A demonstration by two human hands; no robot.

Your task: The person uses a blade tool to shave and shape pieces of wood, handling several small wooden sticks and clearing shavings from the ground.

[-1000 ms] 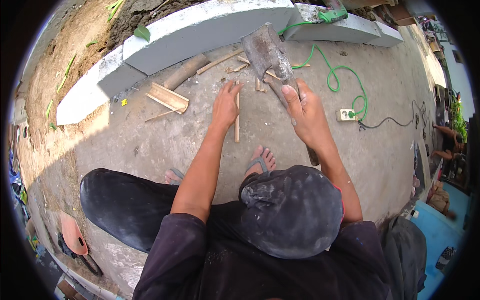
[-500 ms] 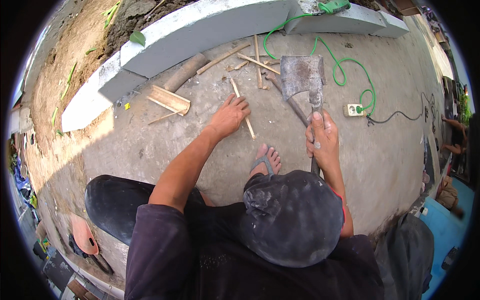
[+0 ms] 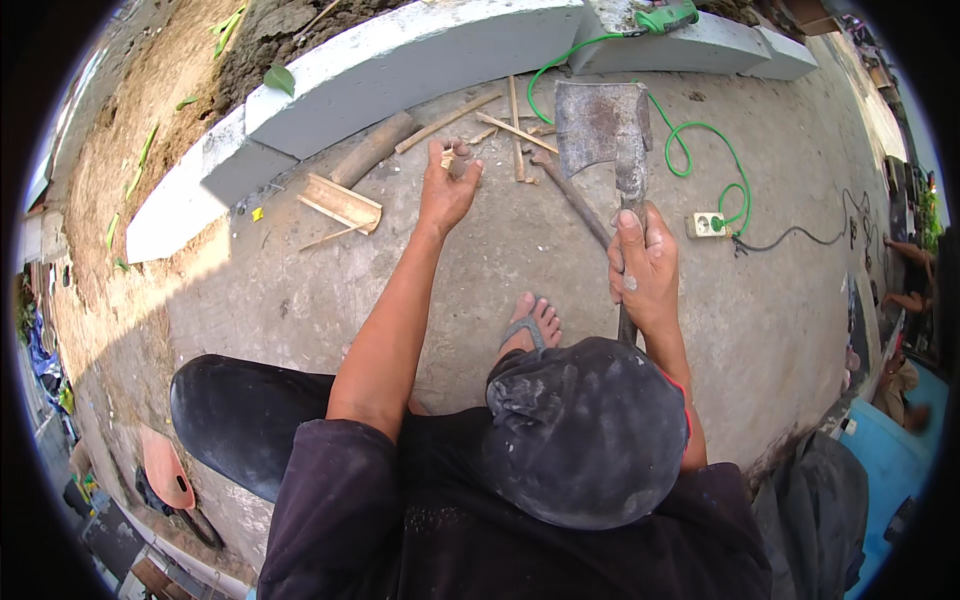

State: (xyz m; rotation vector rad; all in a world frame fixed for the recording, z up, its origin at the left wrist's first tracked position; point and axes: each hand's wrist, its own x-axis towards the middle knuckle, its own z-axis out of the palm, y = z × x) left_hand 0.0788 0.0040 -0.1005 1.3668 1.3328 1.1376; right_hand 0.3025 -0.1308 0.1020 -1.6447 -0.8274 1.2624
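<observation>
My right hand [image 3: 643,265] is wrapped round the handle of a hatchet [image 3: 600,125], its broad, worn grey blade pointing away from me above the floor. My left hand [image 3: 447,195] is raised over the floor to the left, fingers curled round a pale wood stick [image 3: 447,160]; only a short bit of it shows between the fingers. A split bamboo piece [image 3: 342,203] lies left of that hand, beside a round log [image 3: 375,150]. Several thin wood strips [image 3: 517,128] are scattered beyond it. Under the hatchet rests a dark rod [image 3: 575,197] with a bent end.
A low grey block wall [image 3: 400,70] curves along the far side. On it sits a green power tool [image 3: 665,17], whose green cord [image 3: 690,125] runs to a white socket [image 3: 707,224] on the right. My sandalled foot [image 3: 535,320] is on the concrete. Another person [image 3: 905,275] is at the far right.
My left hand has picked the pale stick up off the floor and moved away from me and slightly left. The hatchet has shifted slightly farther from me in my right hand.
</observation>
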